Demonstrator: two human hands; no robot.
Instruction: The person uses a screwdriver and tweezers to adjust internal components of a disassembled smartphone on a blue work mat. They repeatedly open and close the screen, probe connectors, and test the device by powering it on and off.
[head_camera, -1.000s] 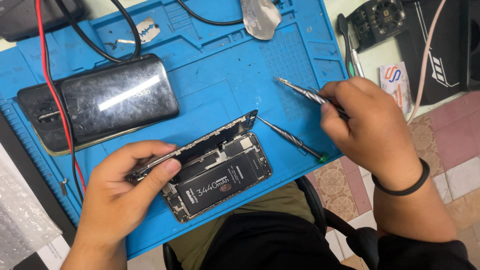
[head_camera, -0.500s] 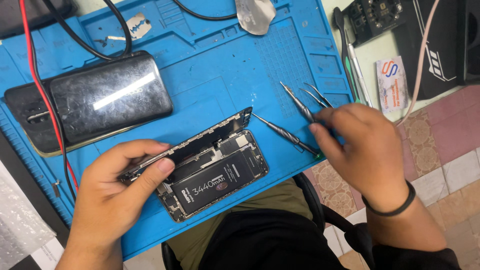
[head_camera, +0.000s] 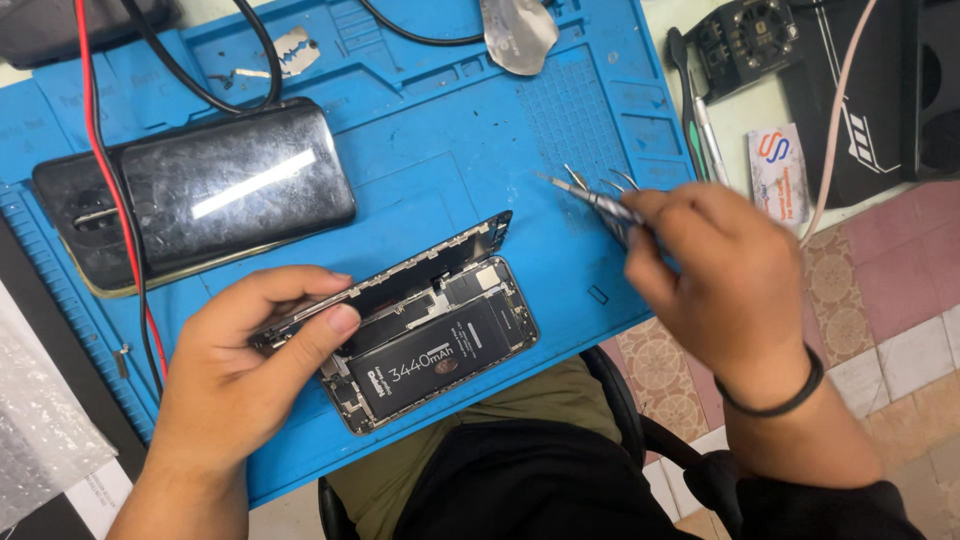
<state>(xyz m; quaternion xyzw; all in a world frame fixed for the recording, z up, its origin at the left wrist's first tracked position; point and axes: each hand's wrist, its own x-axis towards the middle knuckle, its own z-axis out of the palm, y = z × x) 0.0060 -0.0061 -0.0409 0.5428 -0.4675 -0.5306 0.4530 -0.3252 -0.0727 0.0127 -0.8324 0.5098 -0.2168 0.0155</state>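
Note:
An opened smartphone (head_camera: 440, 355) lies on the blue repair mat (head_camera: 450, 150), its black battery and boards exposed. Its screen panel (head_camera: 420, 268) is tilted up along the far long edge. My left hand (head_camera: 250, 370) grips the left end of that panel, thumb on the frame. My right hand (head_camera: 720, 285) hovers over the mat's right edge, pinching a thin metal screwdriver (head_camera: 590, 198) whose tip points left. Metal tweezers (head_camera: 622, 181) lie on the mat just behind the tool.
A black phone (head_camera: 225, 190) lies face down at the mat's upper left, crossed by a red wire (head_camera: 100, 150) and a black cable (head_camera: 190, 80). A razor blade (head_camera: 296, 50) and a metal pick (head_camera: 515, 35) sit at the far edge. A black device (head_camera: 750, 40) and a card (head_camera: 778, 170) lie off the mat, right.
My right hand laid the tweezers on the mat, took up the thin screwdriver that lay beside the phone and lifted it. My left hand kept holding the screen panel.

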